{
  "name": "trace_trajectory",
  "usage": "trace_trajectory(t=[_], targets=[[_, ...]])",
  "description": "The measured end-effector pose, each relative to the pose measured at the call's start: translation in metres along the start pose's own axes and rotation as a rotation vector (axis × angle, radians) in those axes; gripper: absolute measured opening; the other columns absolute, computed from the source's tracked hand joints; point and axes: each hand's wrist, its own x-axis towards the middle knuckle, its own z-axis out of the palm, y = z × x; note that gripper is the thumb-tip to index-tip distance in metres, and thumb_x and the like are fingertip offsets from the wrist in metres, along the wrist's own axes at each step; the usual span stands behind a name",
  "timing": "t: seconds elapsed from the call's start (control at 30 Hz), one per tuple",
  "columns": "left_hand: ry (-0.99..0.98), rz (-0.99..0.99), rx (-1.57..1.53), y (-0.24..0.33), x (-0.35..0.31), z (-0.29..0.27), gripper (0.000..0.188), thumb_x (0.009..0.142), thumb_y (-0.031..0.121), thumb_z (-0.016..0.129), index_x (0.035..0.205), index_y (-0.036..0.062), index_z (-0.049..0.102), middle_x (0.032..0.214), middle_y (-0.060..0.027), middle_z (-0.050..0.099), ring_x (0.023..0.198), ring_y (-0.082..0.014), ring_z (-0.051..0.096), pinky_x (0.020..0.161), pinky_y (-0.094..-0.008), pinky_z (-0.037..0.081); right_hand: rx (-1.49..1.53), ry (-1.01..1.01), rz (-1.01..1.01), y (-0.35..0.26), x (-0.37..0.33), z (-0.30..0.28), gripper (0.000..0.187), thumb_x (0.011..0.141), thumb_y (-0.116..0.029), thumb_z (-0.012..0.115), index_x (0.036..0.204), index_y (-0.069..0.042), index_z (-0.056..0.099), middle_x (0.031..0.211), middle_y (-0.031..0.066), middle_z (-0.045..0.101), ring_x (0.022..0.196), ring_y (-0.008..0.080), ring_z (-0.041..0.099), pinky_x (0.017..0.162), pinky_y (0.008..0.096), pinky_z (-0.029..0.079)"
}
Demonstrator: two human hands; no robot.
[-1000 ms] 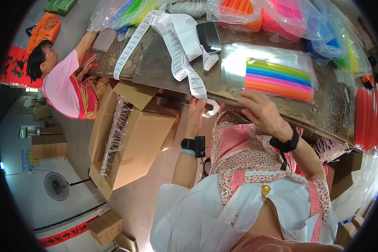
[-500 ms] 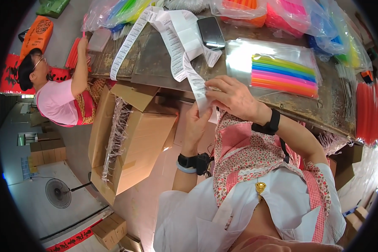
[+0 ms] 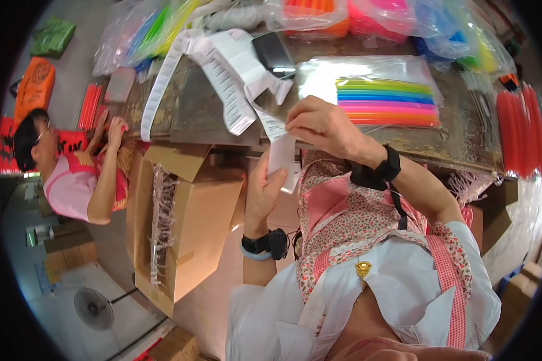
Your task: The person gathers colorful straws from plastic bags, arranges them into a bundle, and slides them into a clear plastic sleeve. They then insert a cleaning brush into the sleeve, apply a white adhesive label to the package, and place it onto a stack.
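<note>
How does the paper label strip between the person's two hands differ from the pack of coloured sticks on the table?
The label strip is white with dark print; the stick pack shows bands of yellow-green, blue, pink and orange. The strip bends past the table edge into the left hand; the pack lies flat, held by neither hand. Both rest at least partly on the table.

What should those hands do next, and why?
Perhaps the right hand should gently try peeling the long white printed paper strip: it pinches at the edge of a printed part, while the left hand holds the blank stretch below.
</note>
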Motion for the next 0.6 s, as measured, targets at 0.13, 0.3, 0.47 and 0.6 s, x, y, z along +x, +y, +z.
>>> trace_trajectory(t=[0.13, 0.3, 0.47, 0.6], targets=[[0.101, -0.13, 0.041, -0.023, -0.009, -0.014, 0.043, 0.088, 0.008, 0.058, 0.129, -0.0022, 0.048, 0.111, -0.0089, 0.06, 0.1, -0.0152, 0.056, 0.087, -0.0295, 0.044, -0.223, 0.192, 0.244, 0.021, -0.018, -0.061, 0.011, 0.076, -0.004, 0.066, 0.087, -0.003, 0.066, 0.097, 0.0067, 0.063, 0.092, 0.0262, 0.06, 0.076, 0.035, 0.049], [0.553, 0.239, 0.548, -0.022, 0.0, 0.012, 0.042, 0.087, 0.007, 0.06, 0.127, -0.0026, 0.049, 0.106, -0.0109, 0.061, 0.097, -0.0213, 0.058, 0.086, -0.0321, 0.046, -1.076, -0.059, 0.229, 0.054, -0.066, -0.122, 0.014, 0.084, -0.014, 0.062, 0.092, -0.003, 0.065, 0.101, 0.0064, 0.062, 0.096, 0.0259, 0.059, 0.078, 0.0348, 0.048], [0.478, 0.445, 0.793, 0.001, 0.012, 0.04, 0.039, 0.088, 0.006, 0.059, 0.125, -0.0017, 0.051, 0.106, -0.0099, 0.063, 0.094, -0.0176, 0.06, 0.082, -0.0293, 0.047, -1.068, -0.383, 0.298, 0.065, -0.102, -0.121, 0.021, 0.086, -0.023, 0.06, 0.096, -0.005, 0.065, 0.103, 0.0068, 0.061, 0.097, 0.0269, 0.058, 0.079, 0.0352, 0.048], [0.168, 0.305, 0.566, 0.0, 0.038, 0.065, 0.036, 0.09, 0.009, 0.06, 0.123, -0.0015, 0.052, 0.102, -0.0093, 0.064, 0.089, -0.0161, 0.061, 0.074, -0.0277, 0.05, -0.597, -0.121, 0.335, 0.049, -0.105, -0.138, 0.028, 0.083, -0.027, 0.063, 0.101, -0.006, 0.064, 0.102, 0.008, 0.06, 0.096, 0.0293, 0.057, 0.08, 0.038, 0.048]])
